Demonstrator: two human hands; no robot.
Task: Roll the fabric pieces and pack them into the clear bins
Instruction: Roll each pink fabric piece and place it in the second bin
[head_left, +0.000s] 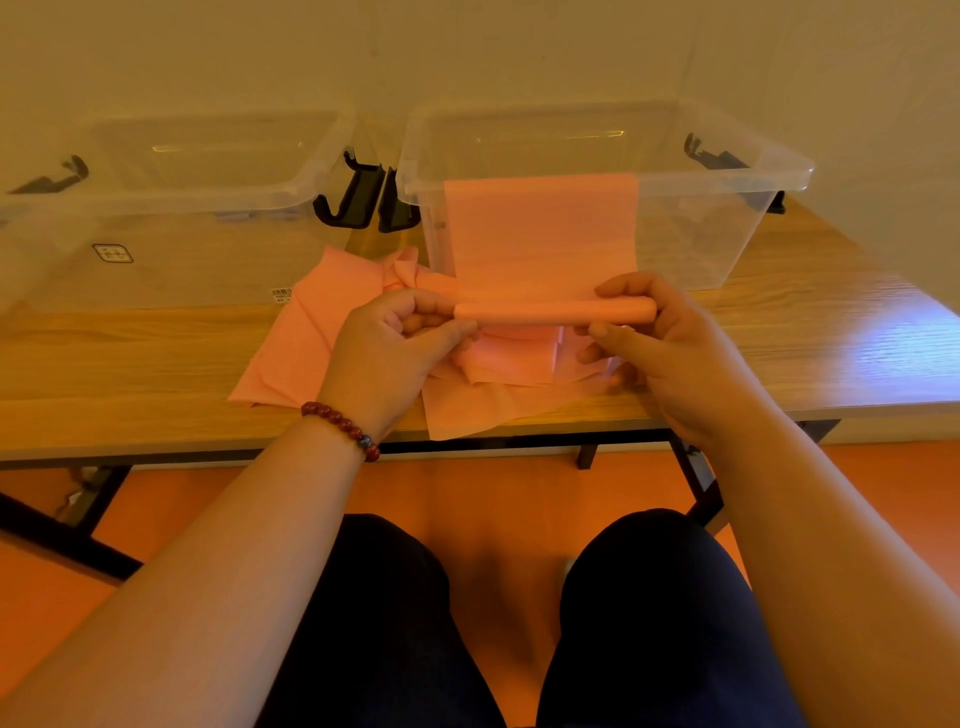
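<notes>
1. Nearest, below the grip: two knees (395, 597) in dark trousers are seen over an orange floor (467, 483).
2. A red bead bracelet (340, 428) is worn on the wrist just behind the left hand.
3. The grip: a pink fabric roll (553, 310) is held level between both hands, just above the table (130, 358). Its left end is enclosed by the curled fingers and thumb of the left hand (395, 348). Its right end is pinched by the right hand (660, 343), with fingers over the top and thumb along the near side.
4. Under the grip: loose fabric pieces (322, 332), also pink, are spread crumpled on the wooden tabletop and reach out to the left of the left hand.
5. Just beyond the grip: the unrolled length (540, 228) of the same piece is drawn up from the roll and draped over the near rim of the right clear bin (727, 228).
6. Beyond and left of the grip: the left clear bin (208, 208) is set beside the right one, with black latches (353, 202) between them.
7. Farthest: a pale wall (467, 52) is seen behind both bins.
</notes>
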